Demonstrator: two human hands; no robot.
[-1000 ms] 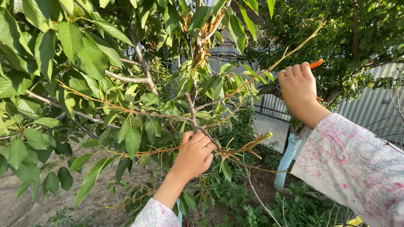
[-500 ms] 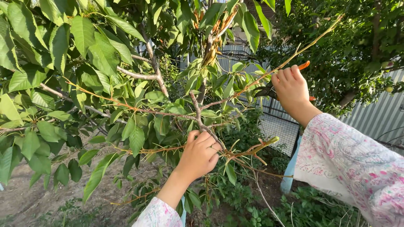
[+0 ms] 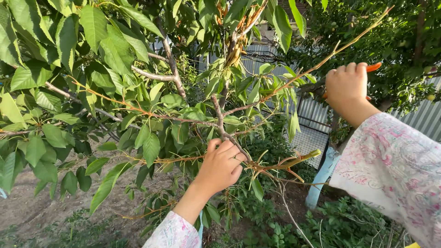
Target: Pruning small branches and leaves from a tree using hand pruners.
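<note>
My left hand (image 3: 220,166) grips a knobbly brown tree branch (image 3: 219,121) low in the middle of the view, fingers curled around it. Up at the right, my right hand (image 3: 347,87) is closed on orange-handled pruning shears (image 3: 373,67); only a handle tip and a dark blade part by my fingers show. A long thin bare twig (image 3: 321,62) runs up to the right from the branch and passes just beside my right hand. A short cut green stub (image 3: 303,158) sticks out to the right of my left hand. Both sleeves are pale with a floral print.
Dense green leaves (image 3: 101,64) fill the left and top. Behind stands a grey corrugated metal fence (image 3: 413,117) with a wire mesh panel (image 3: 305,138), a light blue painted post (image 3: 321,177), and another tree (image 3: 404,36). Bare soil (image 3: 27,216) lies lower left, weeds lower right.
My right hand with the shears has moved to the right along the thin twig, away from the leaves. My left hand keeps its grip on the branch.
</note>
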